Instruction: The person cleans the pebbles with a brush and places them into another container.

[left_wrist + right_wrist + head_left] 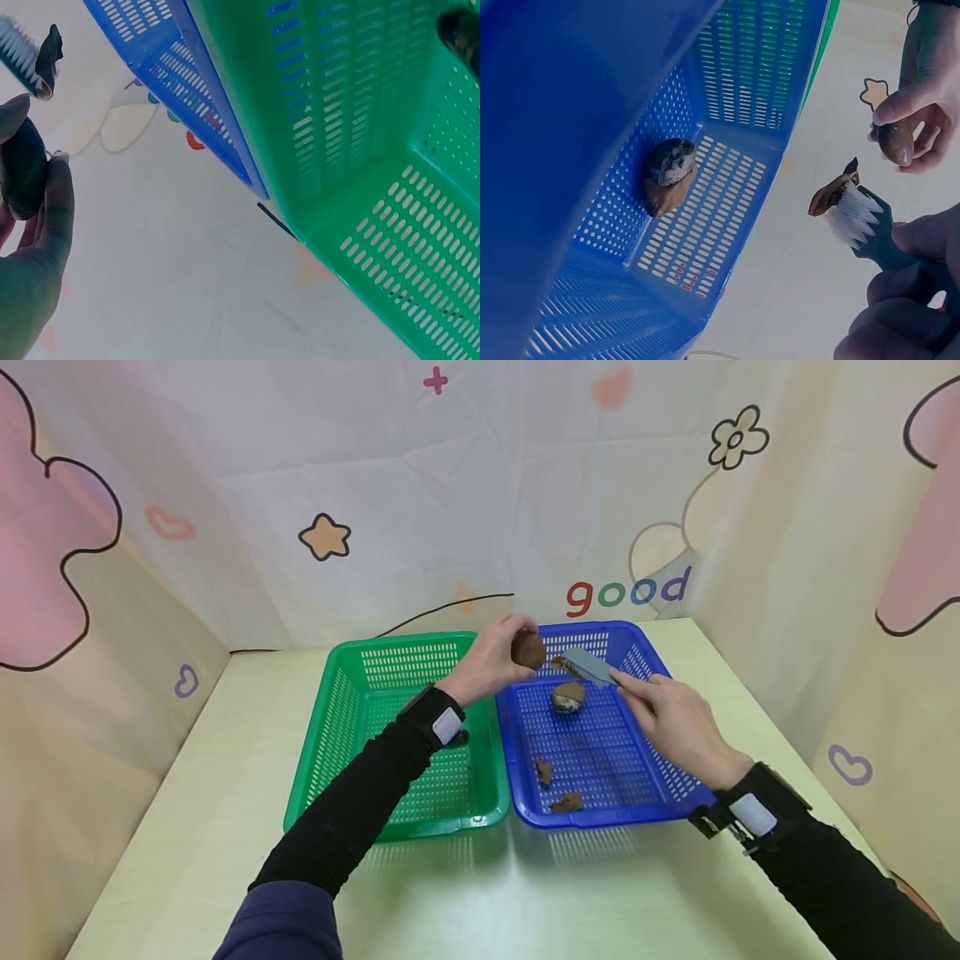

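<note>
Left hand point(489, 660) pinching a smooth rounded brown stone point(529, 650), right hand point(678, 727) gripping a grey-green white-bristled brush point(590, 666), curled brown flake point(831, 196) on it, stone between the hands, near the brush but apart, above a blue perforated plastic basket point(611, 764).

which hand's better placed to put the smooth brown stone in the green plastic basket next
Likely the left hand: it grips the stone near the green basket. The right hand holds a white-bristled plastic brush by the blue plastic basket.

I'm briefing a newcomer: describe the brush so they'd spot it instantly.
Start at the blue basket. Near its far end, the right hand grips the brush. Unlike the rounded brown stone in the left hand, it's flat-backed with white bristles.
</note>
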A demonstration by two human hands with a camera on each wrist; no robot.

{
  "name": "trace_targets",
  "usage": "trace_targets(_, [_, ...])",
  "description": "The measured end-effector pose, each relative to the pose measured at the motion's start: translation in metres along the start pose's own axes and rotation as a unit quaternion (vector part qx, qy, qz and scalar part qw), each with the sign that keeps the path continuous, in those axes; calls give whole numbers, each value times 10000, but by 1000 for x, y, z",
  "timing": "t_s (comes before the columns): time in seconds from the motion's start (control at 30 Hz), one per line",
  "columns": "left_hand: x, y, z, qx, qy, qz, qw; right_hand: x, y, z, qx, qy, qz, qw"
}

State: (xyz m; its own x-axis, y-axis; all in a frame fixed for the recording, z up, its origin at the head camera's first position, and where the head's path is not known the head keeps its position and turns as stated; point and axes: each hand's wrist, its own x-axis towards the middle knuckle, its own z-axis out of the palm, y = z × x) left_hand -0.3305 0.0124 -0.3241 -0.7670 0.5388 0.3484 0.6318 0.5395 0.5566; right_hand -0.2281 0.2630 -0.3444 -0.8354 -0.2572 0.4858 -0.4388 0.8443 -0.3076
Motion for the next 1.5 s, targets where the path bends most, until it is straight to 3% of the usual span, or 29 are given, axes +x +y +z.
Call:
trace_targets(0.23, [-3, -4, -1, 138, 174, 284, 9994, -1, 1, 1, 13, -49, 17, 10000])
trace_targets(0.5, [-6, -10, -1, 217, 215, 323, 9990, -1, -1, 1, 17, -129, 75, 9999])
trace_targets(1.13, [-28, -31, -14, 313, 173, -26, 9994, -2, -4, 6, -45, -39, -93, 9999])
trace_targets(1.5, [-43, -53, -21, 344, 255, -343, 9985, -1, -5, 9, -107, -49, -143, 9998])
